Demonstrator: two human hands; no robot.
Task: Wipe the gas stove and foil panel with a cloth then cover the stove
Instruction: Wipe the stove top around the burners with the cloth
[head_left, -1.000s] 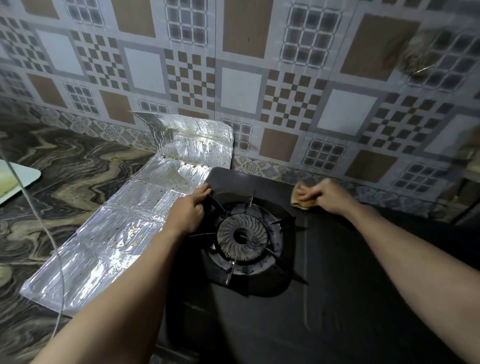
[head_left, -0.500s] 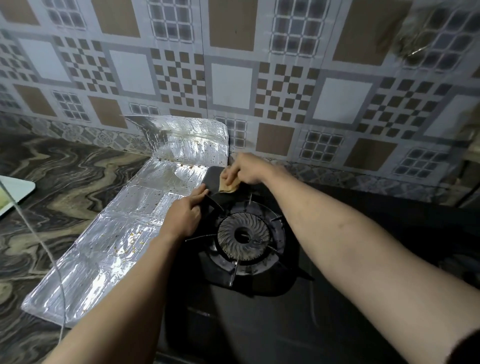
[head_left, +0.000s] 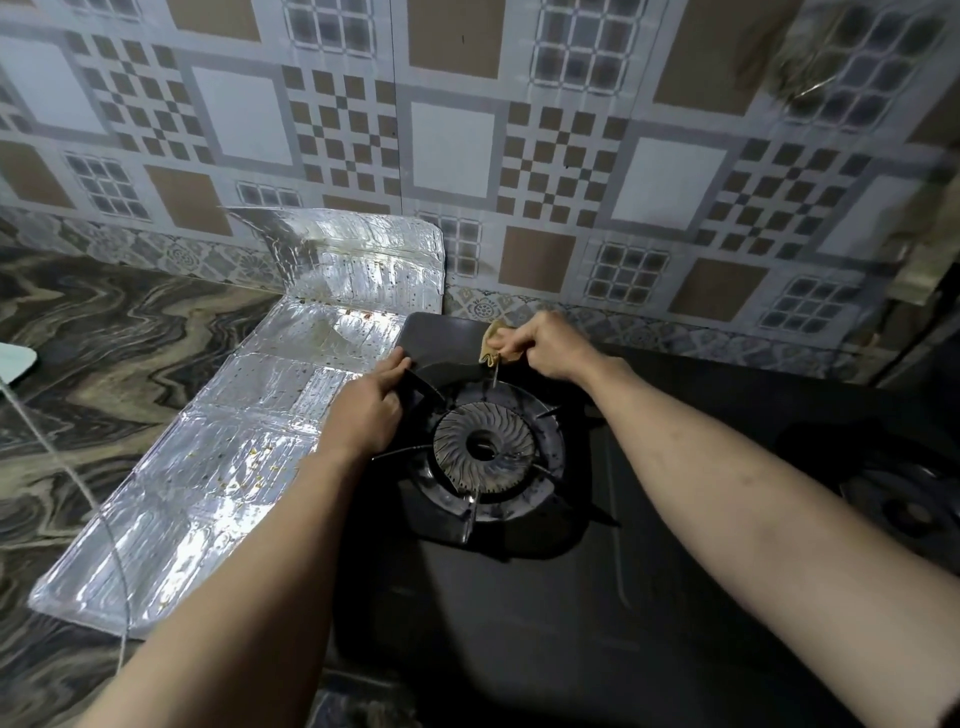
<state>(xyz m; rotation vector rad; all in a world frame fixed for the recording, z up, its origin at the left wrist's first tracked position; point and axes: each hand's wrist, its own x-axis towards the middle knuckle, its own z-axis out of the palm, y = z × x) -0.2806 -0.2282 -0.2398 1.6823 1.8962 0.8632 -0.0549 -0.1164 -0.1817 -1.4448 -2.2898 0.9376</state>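
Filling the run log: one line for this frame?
step: wiping stove back edge | right hand: grips cloth | left hand: holds stove's left rim | foil panel: spots remain | cover: not yet

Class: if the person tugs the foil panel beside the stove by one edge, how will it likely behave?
The foil panel looks thin and creased, so it would probably flex and slide easily. Its rear section stands against the wall, so it may flop at that fold.

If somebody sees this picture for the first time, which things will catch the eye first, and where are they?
The shiny foil panel stands out first, lying on the counter left of the dark gas stove, dotted with small brown specks. Near the middle sits the round burner, with the left hand gripping the pan support beside it. Just behind it, the right hand holds a tan cloth against the stove top.
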